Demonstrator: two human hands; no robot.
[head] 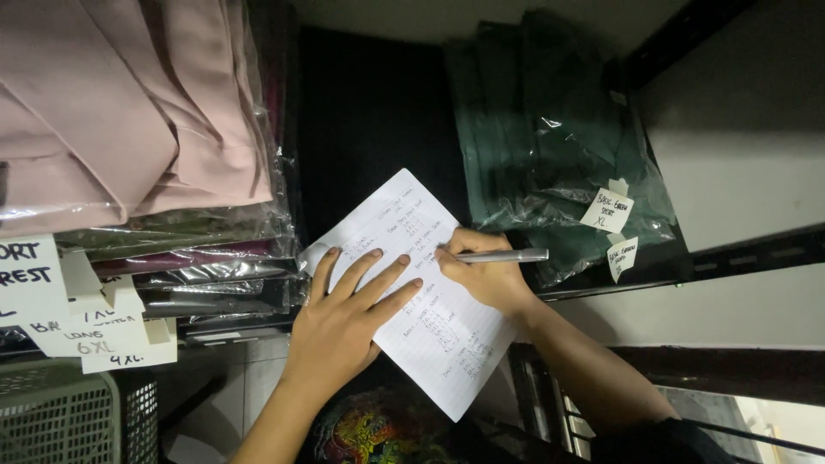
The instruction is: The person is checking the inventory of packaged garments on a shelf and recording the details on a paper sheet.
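A white lined sheet of paper (447,344) with handwriting lies tilted against a dark shelf edge. My left hand (344,318) rests flat on it, fingers spread, pressing its left part. My right hand (485,275) grips a silver pen (503,256), whose tip touches the paper near the middle of the sheet. Both forearms come up from the bottom of the view.
A stack of bagged folded garments, pink on top (129,103), fills the left shelf, with white paper tags (94,339) hanging below. Dark green bagged garments (559,146) with two tags (607,210) lie on the right shelf. A grey plastic basket (60,412) stands bottom left.
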